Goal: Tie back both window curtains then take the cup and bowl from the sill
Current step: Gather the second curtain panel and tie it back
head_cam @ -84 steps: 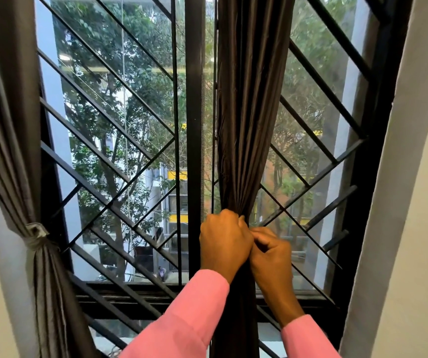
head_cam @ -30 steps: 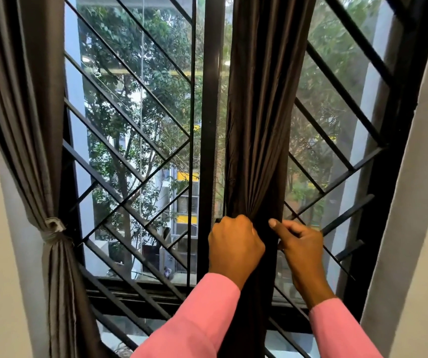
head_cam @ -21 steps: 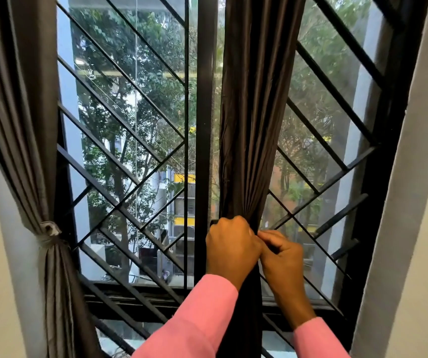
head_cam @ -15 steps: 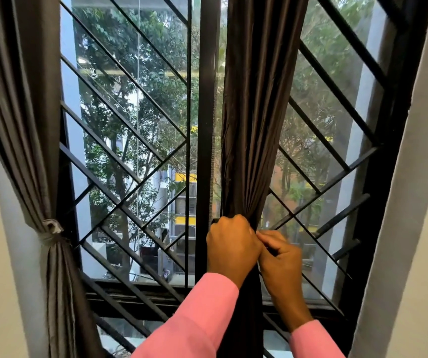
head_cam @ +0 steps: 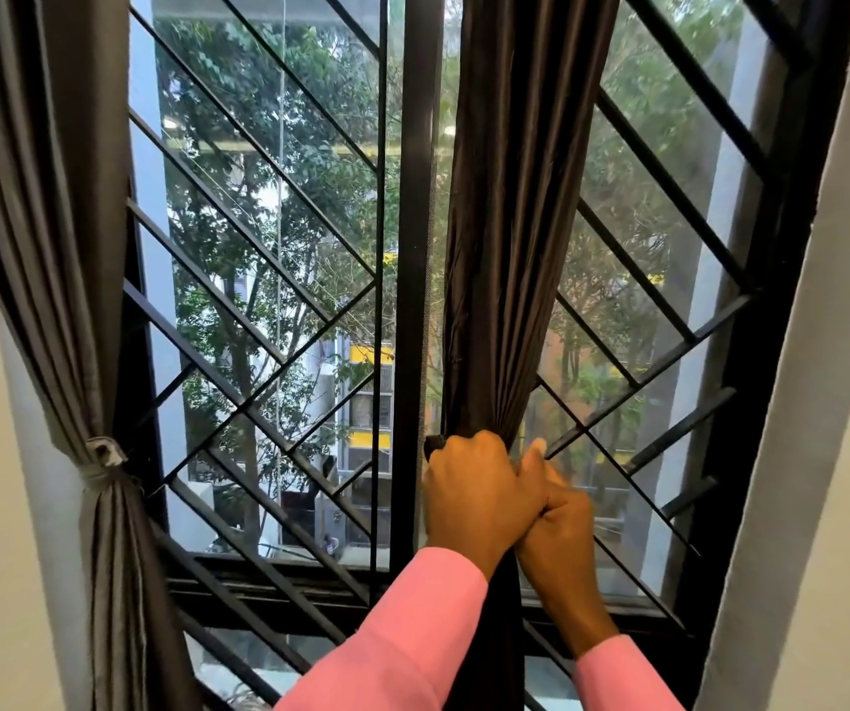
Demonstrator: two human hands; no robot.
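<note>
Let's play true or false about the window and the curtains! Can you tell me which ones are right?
1. The left curtain is bunched and held by a tie. True.
2. The sleeves are blue. False: the sleeves are pink.
3. The left hand grips the dark curtain in the middle of the window. True.
4. The right hand holds a cup. False: no cup shows, and the right hand is curled beside the left hand, against the dark curtain.
5. The window bars all run straight up. False: most bars slant.
</note>
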